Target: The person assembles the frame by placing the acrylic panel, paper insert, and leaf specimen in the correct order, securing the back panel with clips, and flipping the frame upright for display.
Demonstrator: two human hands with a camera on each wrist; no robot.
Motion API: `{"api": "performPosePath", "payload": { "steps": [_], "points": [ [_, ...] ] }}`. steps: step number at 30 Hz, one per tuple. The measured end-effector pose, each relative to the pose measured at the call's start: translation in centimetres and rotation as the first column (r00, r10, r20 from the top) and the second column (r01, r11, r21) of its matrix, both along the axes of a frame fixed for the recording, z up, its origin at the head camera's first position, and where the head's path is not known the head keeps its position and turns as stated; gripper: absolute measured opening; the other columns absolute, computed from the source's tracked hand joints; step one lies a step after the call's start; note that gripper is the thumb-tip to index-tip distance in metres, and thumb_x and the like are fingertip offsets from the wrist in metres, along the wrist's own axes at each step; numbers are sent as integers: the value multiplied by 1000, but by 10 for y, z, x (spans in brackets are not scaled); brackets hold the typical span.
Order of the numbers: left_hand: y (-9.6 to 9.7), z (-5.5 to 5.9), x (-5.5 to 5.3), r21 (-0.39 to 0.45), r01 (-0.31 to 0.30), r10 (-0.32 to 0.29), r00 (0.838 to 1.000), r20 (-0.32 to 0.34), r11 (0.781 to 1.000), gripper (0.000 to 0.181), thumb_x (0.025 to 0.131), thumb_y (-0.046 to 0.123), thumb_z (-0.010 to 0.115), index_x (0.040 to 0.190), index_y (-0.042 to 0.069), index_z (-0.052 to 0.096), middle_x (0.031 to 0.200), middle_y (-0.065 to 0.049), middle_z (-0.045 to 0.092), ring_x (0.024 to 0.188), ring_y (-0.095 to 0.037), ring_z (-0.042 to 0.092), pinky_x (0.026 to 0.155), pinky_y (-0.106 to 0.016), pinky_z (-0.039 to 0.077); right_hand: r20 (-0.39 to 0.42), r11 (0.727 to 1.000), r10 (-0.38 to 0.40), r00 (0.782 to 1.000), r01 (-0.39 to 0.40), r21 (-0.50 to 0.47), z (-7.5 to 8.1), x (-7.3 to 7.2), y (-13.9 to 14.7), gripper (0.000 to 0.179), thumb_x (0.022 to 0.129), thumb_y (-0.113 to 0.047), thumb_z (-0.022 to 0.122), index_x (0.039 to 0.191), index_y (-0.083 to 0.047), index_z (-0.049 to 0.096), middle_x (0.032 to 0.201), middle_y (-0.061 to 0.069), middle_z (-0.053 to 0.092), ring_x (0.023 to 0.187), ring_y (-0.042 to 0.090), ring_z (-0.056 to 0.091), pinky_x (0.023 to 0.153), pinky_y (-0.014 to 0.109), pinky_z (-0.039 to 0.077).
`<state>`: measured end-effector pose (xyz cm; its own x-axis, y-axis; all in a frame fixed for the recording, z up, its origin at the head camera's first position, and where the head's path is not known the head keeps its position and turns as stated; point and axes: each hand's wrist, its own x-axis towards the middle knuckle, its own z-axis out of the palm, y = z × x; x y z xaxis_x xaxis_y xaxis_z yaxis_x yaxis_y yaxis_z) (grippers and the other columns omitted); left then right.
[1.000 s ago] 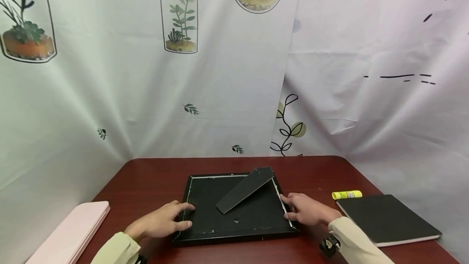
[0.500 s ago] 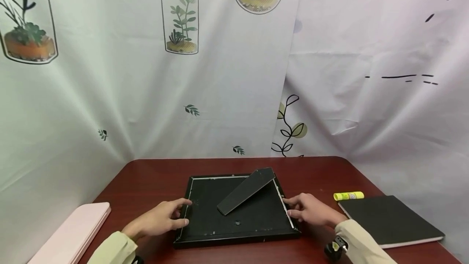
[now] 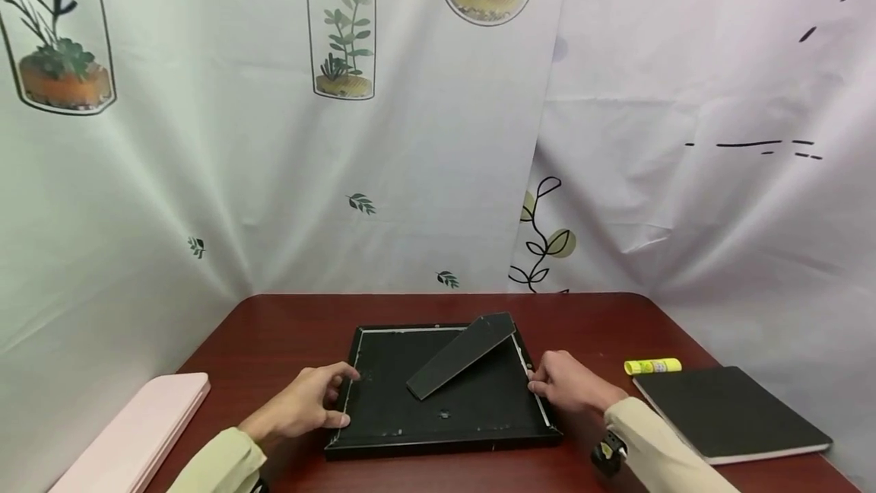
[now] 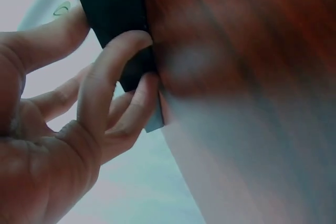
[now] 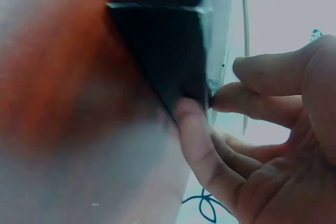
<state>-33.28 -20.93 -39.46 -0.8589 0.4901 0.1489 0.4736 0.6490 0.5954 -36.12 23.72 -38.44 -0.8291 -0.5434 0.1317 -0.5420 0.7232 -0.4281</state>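
A black picture frame (image 3: 383, 421) lies face down on the table, its back panel up and a tapered easel stand (image 3: 460, 356) slanting across it. My left hand (image 3: 304, 402) holds the frame's left edge, thumb and index finger over the rim. In the left wrist view, other fingers (image 4: 137, 106) curl against the black side. At the right edge, my right hand (image 3: 568, 383) grips the rim between thumb and bent fingers. The right wrist view shows one fingertip (image 5: 188, 107) on the frame's side near a corner.
On the dark red table (image 3: 294, 326), a pale pink flat case (image 3: 133, 432) lies at the left. To the right are a yellow glue stick (image 3: 652, 366) and a black-covered notebook (image 3: 732, 413). Printed white cloth (image 3: 424, 135) hangs behind.
My left thumb and index finger have drawn back from the panel toward the left rim. My right hand's fingers have curled more at the right edge. The frame stays in place.
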Motion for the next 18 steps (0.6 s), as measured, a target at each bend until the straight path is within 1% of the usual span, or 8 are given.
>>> {"api": "performPosePath", "payload": {
  "steps": [1,3,4,7,9,12,14,18],
  "points": [
    [1,0,0,-9,0,0,1000,-4,1000,55,76,9,86,125,5,61,109,-15,66,88,-17,64,72,-34,54,-24,1000,0,1000,0,15,1,-2,-2,41,93,-11,69,53,-12,60,65,-1,65,51,-1,33,57,19,35],
    [4,0,0,-28,-1,0,1000,-12,1000,53,77,7,85,124,5,61,101,-10,65,83,-13,60,69,-29,51,-37,1000,10,999,-9,19,3,-5,-4,50,92,-10,70,48,-14,46,52,-12,40,49,-2,27,55,19,31],
    [5,1,0,-37,0,0,1000,-18,999,53,77,6,84,124,6,61,99,-9,65,81,-11,58,68,-27,50,-33,1000,15,999,-15,12,4,-7,-4,53,92,-9,71,47,-14,42,52,-14,31,49,-2,24,54,18,29],
    [8,3,0,-61,-1,-2,999,-40,998,53,77,6,84,125,7,60,95,-5,62,78,-9,53,66,-25,46,9,1000,14,1000,-14,-12,7,-11,-5,57,90,-6,71,46,-13,37,50,-15,19,47,1,14,51,18,21],
    [8,3,0,-77,-6,2,998,-56,997,53,77,7,84,125,7,61,92,-4,61,77,-8,52,66,-25,45,-6,1000,12,1000,-12,16,8,-11,-8,57,89,-5,72,46,-14,36,50,-15,17,48,1,13,50,19,20],
    [9,3,0,-96,-16,10,998,-63,995,54,77,7,84,125,9,61,89,-3,58,76,-7,49,65,-25,42,-78,989,38,996,-26,144,9,-8,-15,53,89,-7,72,49,-18,40,48,-14,22,46,-1,20,48,18,23],
    [8,3,1,-100,-13,7,998,-68,995,53,77,7,84,125,8,61,89,-2,59,76,-6,49,65,-24,42,-110,975,32,993,-7,221,12,-8,-24,50,89,-8,73,50,-19,44,45,-13,28,42,-1,28,46,18,27],
    [6,4,2,-94,-4,-1,998,-59,996,51,78,8,84,124,7,61,93,-3,63,78,-5,53,67,-25,47,-64,961,-30,998,46,274,19,-13,-37,45,89,-8,73,50,-15,54,42,-9,39,41,3,39,46,20,33]
  ]
}}
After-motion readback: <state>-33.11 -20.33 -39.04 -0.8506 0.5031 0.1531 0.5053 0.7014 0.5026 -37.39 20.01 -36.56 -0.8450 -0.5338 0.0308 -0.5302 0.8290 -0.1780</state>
